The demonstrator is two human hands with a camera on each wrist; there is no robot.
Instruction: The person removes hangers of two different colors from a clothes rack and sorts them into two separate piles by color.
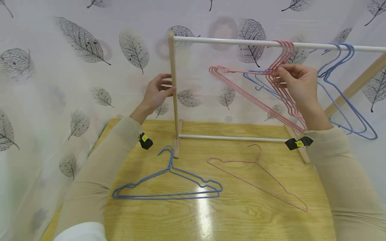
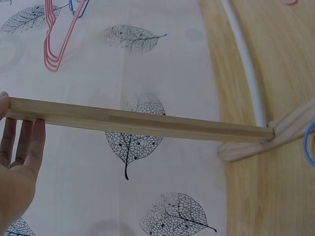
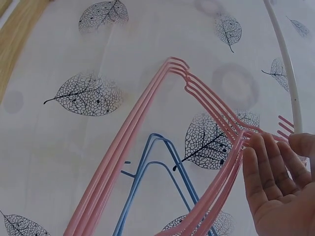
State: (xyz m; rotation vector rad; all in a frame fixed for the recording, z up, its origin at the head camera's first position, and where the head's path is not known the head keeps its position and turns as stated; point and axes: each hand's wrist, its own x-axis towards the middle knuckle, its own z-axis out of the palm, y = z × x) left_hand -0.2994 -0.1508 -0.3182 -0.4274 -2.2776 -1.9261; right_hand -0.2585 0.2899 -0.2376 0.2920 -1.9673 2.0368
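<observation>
The pink hangers (image 1: 282,59) hang as a tight stack from the white rail (image 1: 229,41), right of centre in the upper part of the head view; they are thin, smooth and glossy, with notched shoulders and hooks bunched side by side; their left ends sit level near the centre, while their right ends slope down toward the viewer.

The right hand (image 1: 301,83) has its fingertips at the necks of this stack, the thumb close to the fingers; whether it pinches a hanger or only touches, I cannot tell; the left hand (image 1: 157,89), left of centre, grips the wooden post (image 1: 174,67), thumb on one side, fingers on the other.

Blue hangers (image 1: 326,74) hang from the rail at upper right, some of their ends showing behind the pink wires; the right hand and the right sleeve (image 1: 334,157) cover part of both groups.

Below, on the wood-grain table (image 1: 163,221), a blue pair (image 1: 171,161) lies overlapped at lower centre-left, just beside the post's foot; a single pink hanger (image 1: 257,161) lies flat to its right, in front of the lower bar (image 1: 232,137); a leaf-print sheet (image 1: 126,13) fills the background.
</observation>
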